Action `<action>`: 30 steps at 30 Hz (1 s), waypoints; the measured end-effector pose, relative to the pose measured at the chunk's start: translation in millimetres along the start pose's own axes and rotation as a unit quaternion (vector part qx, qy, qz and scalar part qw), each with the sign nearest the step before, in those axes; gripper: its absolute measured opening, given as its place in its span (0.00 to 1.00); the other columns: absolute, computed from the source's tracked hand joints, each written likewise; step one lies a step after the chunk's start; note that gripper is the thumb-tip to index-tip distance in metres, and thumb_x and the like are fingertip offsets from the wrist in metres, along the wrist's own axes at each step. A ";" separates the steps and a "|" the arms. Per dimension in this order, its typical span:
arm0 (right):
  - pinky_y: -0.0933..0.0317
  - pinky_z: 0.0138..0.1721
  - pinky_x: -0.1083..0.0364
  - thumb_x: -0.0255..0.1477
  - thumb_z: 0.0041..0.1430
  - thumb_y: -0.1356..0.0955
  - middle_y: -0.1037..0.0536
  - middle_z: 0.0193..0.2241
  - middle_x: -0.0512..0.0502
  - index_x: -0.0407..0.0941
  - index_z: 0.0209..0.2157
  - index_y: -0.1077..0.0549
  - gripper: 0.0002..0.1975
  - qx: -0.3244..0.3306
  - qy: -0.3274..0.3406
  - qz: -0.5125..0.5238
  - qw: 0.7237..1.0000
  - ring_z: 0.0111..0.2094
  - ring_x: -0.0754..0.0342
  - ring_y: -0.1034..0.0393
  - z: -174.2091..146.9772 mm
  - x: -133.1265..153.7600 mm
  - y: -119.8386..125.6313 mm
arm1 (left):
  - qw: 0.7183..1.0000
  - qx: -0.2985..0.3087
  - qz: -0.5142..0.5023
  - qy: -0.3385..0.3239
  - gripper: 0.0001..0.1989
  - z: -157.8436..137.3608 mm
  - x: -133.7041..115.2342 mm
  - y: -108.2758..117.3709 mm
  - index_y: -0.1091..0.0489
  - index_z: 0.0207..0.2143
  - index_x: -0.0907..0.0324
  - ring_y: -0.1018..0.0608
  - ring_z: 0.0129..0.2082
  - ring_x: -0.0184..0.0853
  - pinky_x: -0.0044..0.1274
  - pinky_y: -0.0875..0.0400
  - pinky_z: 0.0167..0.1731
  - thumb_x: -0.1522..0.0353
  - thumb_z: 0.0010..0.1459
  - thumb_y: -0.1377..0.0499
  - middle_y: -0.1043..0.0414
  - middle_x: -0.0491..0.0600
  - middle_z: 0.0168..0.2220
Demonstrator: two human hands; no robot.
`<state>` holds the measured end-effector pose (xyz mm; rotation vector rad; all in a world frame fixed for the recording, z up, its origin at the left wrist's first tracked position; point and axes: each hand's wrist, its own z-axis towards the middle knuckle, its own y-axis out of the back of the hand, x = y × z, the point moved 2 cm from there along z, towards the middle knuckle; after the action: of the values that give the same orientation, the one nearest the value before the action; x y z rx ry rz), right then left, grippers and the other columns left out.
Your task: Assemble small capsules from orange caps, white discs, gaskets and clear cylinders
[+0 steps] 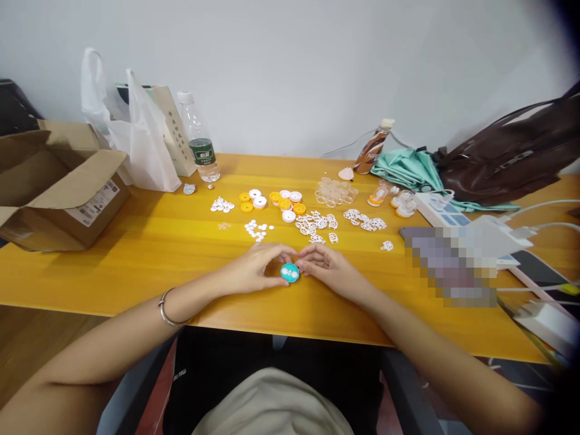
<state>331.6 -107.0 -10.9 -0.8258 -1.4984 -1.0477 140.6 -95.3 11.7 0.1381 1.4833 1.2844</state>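
While the left hand (267, 269) is curling its thumb and forefinger in a narrow grip around a teal disc (290, 272), just below the middle of the frame, the right hand (324, 266) is bunching its fingertips at the disc's right rim; whether those right fingers are pinching it or only resting there, the view is not showing clearly. Inside the disc, what are seemingly 3 small white rounds (284, 271) are sitting in a row, and its face is tilting toward the camera. Good handling is probably calling for light, even pressure on the rim alone, since pressing across the face could be unseating the small parts; bracing the forearms and working low would be steadying the fingers. Around the upper middle of the frame, coin-like orange discs (284, 204) and white discs (260, 202) are lying in overlapping groups, looking like smooth moulded plastic. Right of them, translucent rings (335, 192) are forming a pale amber heap, and below, flat white openwork pieces (312, 225) are overlapping with lacy outlines. Underneath, the tabletop (149, 254) is showing a yellow-brown, wood-like grain and a soft sheen, while a creased cardboard box (67, 199) is standing open at the left edge and a leathery brown bag (507, 157) is slumping at the upper right.
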 end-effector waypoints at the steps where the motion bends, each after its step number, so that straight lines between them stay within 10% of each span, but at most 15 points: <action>1: 0.34 0.36 0.55 0.34 0.50 0.30 0.24 0.31 0.49 0.44 0.36 0.34 0.14 0.019 -0.018 0.027 0.999 0.33 0.57 0.27 -0.1 0.1 -1.5 | 1.000 -0.001 0.003 -0.008 0.22 -0.5 -1.6 1.3 0.39 0.51 0.56 0.30 0.47 0.35 0.29 0.41 0.49 0.63 0.54 0.41 0.31 0.51 0.47; 15: 0.33 0.42 0.52 0.32 0.43 0.26 0.24 0.26 0.54 0.46 0.37 0.35 0.19 -0.049 -0.025 0.196 0.979 0.31 0.57 0.26 10.7 5.1 -23.1 | 0.945 -0.108 -0.281 0.130 0.11 14.9 20.8 5.2 0.31 0.35 0.66 0.25 0.29 0.28 0.23 0.31 0.34 0.66 0.53 0.40 0.27 0.50 0.29; 30: 0.31 0.36 0.54 0.34 0.44 0.27 0.27 0.25 0.55 0.46 0.32 0.38 0.17 -0.075 0.016 0.158 0.984 0.28 0.58 0.27 9.5 -4.5 -20.3 | 0.976 -0.106 -0.164 0.096 0.06 33.7 8.8 1.9 0.29 0.31 0.64 0.27 0.27 0.27 0.19 0.33 0.28 0.69 0.52 0.41 0.27 0.47 0.26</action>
<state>310.4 -105.6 -19.3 -1.1089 -1.2224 -0.9372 161.8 -67.8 14.6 -0.3674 1.4461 1.1993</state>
